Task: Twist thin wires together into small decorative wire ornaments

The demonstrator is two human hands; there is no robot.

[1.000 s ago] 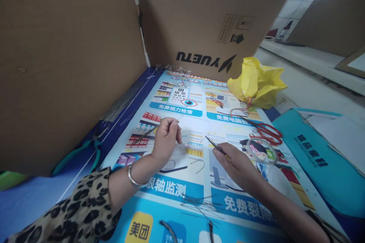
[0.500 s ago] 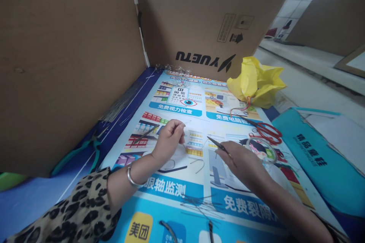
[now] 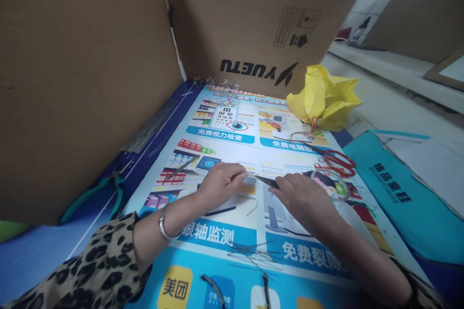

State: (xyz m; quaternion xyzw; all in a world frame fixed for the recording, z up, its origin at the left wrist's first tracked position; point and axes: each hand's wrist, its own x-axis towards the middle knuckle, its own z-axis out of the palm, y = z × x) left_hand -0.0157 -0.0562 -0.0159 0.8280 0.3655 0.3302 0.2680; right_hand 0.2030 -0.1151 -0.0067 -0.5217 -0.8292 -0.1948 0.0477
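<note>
My left hand (image 3: 219,184) rests low over a printed poster (image 3: 224,231), its fingertips pinched on a small clear piece I cannot make out. My right hand (image 3: 302,198) is closed around thin dark tweezers (image 3: 266,181), whose tip points left and nearly meets my left fingertips. A leopard-print sleeve and a silver bangle (image 3: 164,222) are on my left arm. Bent dark wires (image 3: 226,210) lie on the poster just below my hands.
Cardboard walls (image 3: 90,82) stand at the left and back. Green-handled pliers (image 3: 105,188) lie at the left, beside a bundle of thin wires (image 3: 148,128). A yellow bag (image 3: 322,99), red scissors (image 3: 335,159), a tape roll (image 3: 331,184) and a teal bag (image 3: 398,198) lie at right. Loose wires (image 3: 250,253) lie nearer me.
Both hands have come down and together over the poster. The tweezers' tip now nearly meets my left fingertips, which were raised and apart before.
</note>
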